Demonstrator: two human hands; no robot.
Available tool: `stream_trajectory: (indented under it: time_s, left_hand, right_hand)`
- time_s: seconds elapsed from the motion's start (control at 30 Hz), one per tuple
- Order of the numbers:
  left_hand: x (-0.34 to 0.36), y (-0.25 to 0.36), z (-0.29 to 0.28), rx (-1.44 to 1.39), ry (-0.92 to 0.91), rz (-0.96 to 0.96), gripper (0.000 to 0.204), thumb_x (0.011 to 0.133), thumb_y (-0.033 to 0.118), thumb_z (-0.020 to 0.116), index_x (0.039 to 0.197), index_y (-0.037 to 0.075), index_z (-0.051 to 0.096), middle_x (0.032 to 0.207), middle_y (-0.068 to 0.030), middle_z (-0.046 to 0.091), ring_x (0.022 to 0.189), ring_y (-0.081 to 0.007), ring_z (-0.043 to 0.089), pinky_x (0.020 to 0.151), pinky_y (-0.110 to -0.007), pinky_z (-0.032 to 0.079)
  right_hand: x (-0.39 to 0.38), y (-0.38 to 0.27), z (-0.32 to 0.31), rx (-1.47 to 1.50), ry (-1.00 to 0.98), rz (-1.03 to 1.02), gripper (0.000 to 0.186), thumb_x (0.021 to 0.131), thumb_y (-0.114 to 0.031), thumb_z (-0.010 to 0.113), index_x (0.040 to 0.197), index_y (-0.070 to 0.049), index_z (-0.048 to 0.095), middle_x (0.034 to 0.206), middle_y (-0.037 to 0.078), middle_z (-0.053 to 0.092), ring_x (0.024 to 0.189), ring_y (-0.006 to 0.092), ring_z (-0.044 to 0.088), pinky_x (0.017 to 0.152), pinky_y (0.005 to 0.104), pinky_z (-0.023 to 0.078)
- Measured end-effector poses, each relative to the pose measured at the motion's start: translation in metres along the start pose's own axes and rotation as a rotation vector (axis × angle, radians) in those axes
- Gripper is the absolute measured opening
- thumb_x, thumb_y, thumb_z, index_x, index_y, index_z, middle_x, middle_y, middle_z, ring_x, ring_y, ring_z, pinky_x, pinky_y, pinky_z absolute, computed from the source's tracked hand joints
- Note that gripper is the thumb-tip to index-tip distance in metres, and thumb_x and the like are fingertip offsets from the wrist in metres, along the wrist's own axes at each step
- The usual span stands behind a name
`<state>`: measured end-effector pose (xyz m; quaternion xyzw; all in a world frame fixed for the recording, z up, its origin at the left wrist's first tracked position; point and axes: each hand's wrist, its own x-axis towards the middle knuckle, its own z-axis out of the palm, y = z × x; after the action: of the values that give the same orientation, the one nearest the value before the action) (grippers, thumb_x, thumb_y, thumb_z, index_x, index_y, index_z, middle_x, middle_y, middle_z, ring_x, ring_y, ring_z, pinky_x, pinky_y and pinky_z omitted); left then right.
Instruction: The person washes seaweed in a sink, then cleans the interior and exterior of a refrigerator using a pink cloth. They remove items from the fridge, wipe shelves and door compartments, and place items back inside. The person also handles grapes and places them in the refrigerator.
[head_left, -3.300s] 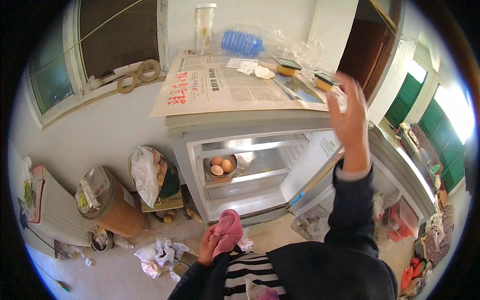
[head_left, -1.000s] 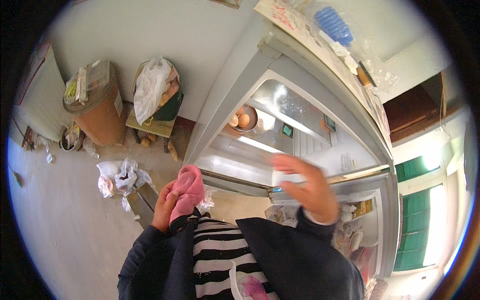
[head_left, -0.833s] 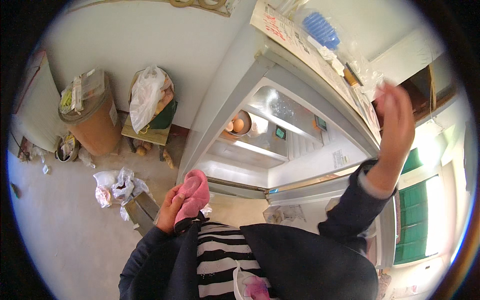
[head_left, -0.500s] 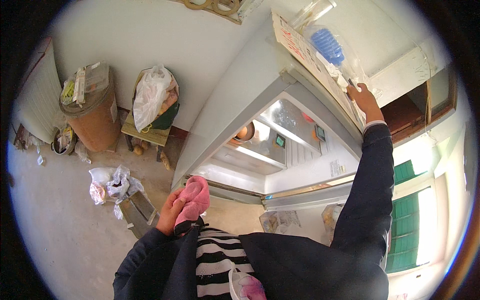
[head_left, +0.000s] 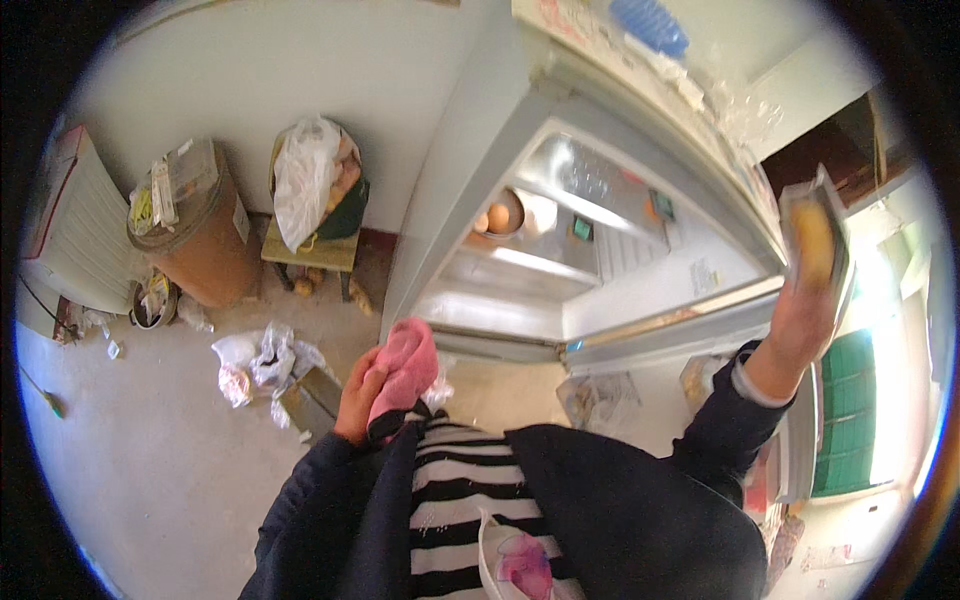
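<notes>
My left hand (head_left: 359, 400) grips a folded pink cloth (head_left: 405, 365) in front of the striped shirt. Out to the right, my right hand (head_left: 805, 318) is raised beside the fridge, its fingers smeared by motion. It holds a long, pale-edged thing with a yellow middle (head_left: 815, 235), too blurred to name. Between my hands stands the open fridge (head_left: 455, 190). Inside it, brown eggs sit in a bowl (head_left: 508, 212) at the left of a shelf, with a white bag beside them.
On the fridge top lie a blue plastic thing (head_left: 650, 25) and clear wrapping. To the left are a lidded brown bin (head_left: 205, 250), a small wooden stool (head_left: 310, 250) bearing a white bag, and plastic bags (head_left: 265, 365) on the floor. The open fridge door (head_left: 650, 360) holds bagged items.
My right hand has come off the fridge top and swung right and down, with the blurred yellowish thing in it. The left hand still holds the pink cloth. The view has shifted.
</notes>
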<state>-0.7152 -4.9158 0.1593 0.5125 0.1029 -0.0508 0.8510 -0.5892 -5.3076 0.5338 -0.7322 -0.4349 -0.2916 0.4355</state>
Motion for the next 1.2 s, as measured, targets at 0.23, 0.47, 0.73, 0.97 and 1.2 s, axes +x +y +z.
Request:
stream_trajectory:
  time_s: [0.23, 0.47, 0.73, 0.97, 1.2]
  left_hand:
    - [0.008, -0.004, 0.011, -0.176, -0.003, -0.089, 0.040, 0.101, 0.022, 0.051, 0.135, 0.002, 0.047, 0.124, -0.0081, 0.057, 0.110, -0.0153, 0.056, 0.095, -0.028, 0.046]
    - [0.003, -0.017, 0.018, -0.197, 0.114, -0.091, 0.039, 0.101, 0.021, 0.051, 0.135, 0.004, 0.047, 0.124, -0.0081, 0.058, 0.110, -0.0156, 0.057, 0.095, -0.028, 0.047]
    - [-0.015, -0.032, 0.016, -0.152, 0.337, -0.061, 0.039, 0.100, 0.020, 0.053, 0.135, 0.003, 0.047, 0.126, -0.0072, 0.057, 0.111, -0.0155, 0.055, 0.096, -0.029, 0.046]
    - [-0.013, -0.027, 0.026, -0.148, 0.329, -0.056, 0.040, 0.100, 0.021, 0.053, 0.136, 0.003, 0.047, 0.125, -0.0072, 0.057, 0.110, -0.0149, 0.056, 0.096, -0.028, 0.046]
    - [-0.003, -0.032, 0.023, -0.154, 0.295, -0.072, 0.041, 0.100, 0.020, 0.054, 0.136, 0.003, 0.047, 0.124, -0.0069, 0.058, 0.108, -0.0144, 0.056, 0.094, -0.028, 0.047]
  right_hand:
    - [-0.130, 0.031, 0.123, -0.259, -0.379, 0.463, 0.048, 0.083, -0.029, 0.065, 0.122, -0.001, 0.060, 0.127, 0.016, 0.056, 0.114, 0.0293, 0.057, 0.095, 0.0381, 0.046]
    - [-0.227, 0.268, 0.118, -0.548, 0.101, 0.971, 0.045, 0.086, -0.022, 0.067, 0.123, 0.002, 0.059, 0.127, 0.021, 0.056, 0.116, 0.0332, 0.054, 0.098, 0.0394, 0.043]
    - [-0.201, 0.384, 0.131, -0.608, 0.107, 0.570, 0.041, 0.081, -0.023, 0.075, 0.111, 0.003, 0.064, 0.112, 0.022, 0.063, 0.105, 0.0373, 0.059, 0.094, 0.0435, 0.044]
    - [-0.205, 0.371, 0.131, -0.887, -0.074, 0.567, 0.053, 0.072, -0.020, 0.079, 0.116, 0.001, 0.059, 0.114, 0.023, 0.061, 0.110, 0.0422, 0.055, 0.097, 0.0468, 0.042]
    - [-0.268, 0.342, 0.141, -0.329, 0.246, 0.954, 0.038, 0.078, -0.013, 0.067, 0.113, 0.001, 0.060, 0.111, 0.021, 0.062, 0.107, 0.0372, 0.058, 0.096, 0.0433, 0.044]
